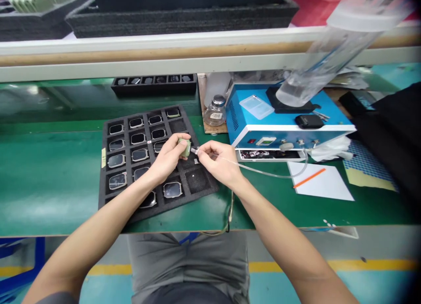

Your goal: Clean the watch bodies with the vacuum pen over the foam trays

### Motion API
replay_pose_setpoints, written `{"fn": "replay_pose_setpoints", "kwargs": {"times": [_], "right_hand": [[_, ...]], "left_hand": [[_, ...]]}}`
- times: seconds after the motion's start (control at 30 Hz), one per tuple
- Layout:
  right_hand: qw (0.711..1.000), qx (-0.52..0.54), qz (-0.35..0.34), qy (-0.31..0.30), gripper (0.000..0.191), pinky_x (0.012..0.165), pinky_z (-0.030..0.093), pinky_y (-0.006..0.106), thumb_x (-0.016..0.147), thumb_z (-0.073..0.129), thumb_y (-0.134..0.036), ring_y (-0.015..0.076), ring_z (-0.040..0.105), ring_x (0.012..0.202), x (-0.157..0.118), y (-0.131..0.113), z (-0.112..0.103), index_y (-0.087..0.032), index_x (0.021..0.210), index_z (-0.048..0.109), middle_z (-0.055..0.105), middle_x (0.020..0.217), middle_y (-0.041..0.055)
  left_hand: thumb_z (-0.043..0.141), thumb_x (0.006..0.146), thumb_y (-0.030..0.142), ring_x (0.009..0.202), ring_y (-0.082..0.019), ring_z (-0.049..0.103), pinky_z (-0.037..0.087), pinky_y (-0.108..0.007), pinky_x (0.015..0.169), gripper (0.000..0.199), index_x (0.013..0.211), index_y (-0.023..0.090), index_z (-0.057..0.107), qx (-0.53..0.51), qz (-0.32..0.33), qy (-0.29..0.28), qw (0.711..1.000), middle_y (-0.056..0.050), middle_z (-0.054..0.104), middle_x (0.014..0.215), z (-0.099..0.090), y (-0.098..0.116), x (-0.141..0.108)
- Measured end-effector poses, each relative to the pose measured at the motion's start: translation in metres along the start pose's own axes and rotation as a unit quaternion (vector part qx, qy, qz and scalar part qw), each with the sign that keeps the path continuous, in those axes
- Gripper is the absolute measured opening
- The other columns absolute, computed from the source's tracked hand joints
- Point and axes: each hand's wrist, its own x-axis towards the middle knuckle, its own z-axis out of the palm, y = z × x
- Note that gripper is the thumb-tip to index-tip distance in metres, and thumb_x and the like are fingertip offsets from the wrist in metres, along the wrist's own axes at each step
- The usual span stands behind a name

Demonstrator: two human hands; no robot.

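My left hand (170, 157) is closed around a small pale green block-like piece (186, 148), held above a black foam tray (194, 191). Close by, my right hand (219, 160) pinches a slim nozzle (194, 151) whose clear tube (263, 171) runs back to a blue bench machine. The nozzle's tip points at the green piece; whether they touch I cannot tell. Several square watch bodies with dark screens, one of them a watch (173, 190), lie in the tray's compartments under and beside my left arm.
Right of the tray stands the blue machine (286, 137) with a clear cylinder (325, 58) on top. A glass bottle (215, 112) is beside it. An orange stick (309, 178) lies on white paper (332, 190). Behind is a long black tray (154, 88); a shelf edge (148, 54) crosses above.
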Motion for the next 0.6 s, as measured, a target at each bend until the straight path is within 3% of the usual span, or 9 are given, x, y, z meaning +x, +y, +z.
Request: {"fn": "replay_pose_setpoints", "kwargs": {"times": [0.27, 0.4, 0.6], "right_hand": [[1.000, 0.003, 0.001, -0.013, 0.012, 0.058, 0.046, 0.028, 0.080, 0.067, -0.031, 0.0137, 0.059, 0.059, -0.0006, 0.0072, 0.0020, -0.021, 0.074, 0.068, 0.068, 0.067, -0.0003], [0.999, 0.018, -0.001, -0.027, 0.012, 0.057, 0.045, 0.027, 0.080, 0.067, -0.032, 0.0132, 0.056, 0.058, -0.0009, 0.0065, 0.0017, -0.021, 0.074, 0.067, 0.066, 0.067, -0.0007], [0.999, 0.028, 0.006, -0.031, 0.012, 0.058, 0.043, 0.027, 0.079, 0.067, -0.031, 0.0126, 0.055, 0.060, -0.0005, 0.0042, 0.0003, -0.020, 0.074, 0.068, 0.064, 0.066, -0.0014]], "left_hand": [[0.067, 0.091, 0.032, 0.078, -0.015, 0.055, 0.047, -0.028, 0.077, 0.030, 0.117, 0.018, 0.063, 0.109, 0.069, -0.013, 0.992, -0.001, 0.061, 0.089, 0.0006, -0.0019, -0.0020], [0.072, 0.085, 0.028, 0.086, -0.015, 0.058, 0.047, -0.028, 0.079, 0.035, 0.118, 0.016, 0.064, 0.074, 0.052, 0.003, 0.996, -0.004, 0.065, 0.100, 0.0012, -0.0030, -0.0008], [0.078, 0.082, 0.030, 0.083, -0.013, 0.056, 0.046, -0.026, 0.077, 0.036, 0.111, 0.014, 0.064, 0.024, 0.037, -0.013, 0.999, -0.003, 0.064, 0.099, 0.0015, -0.0011, -0.0011]]}}
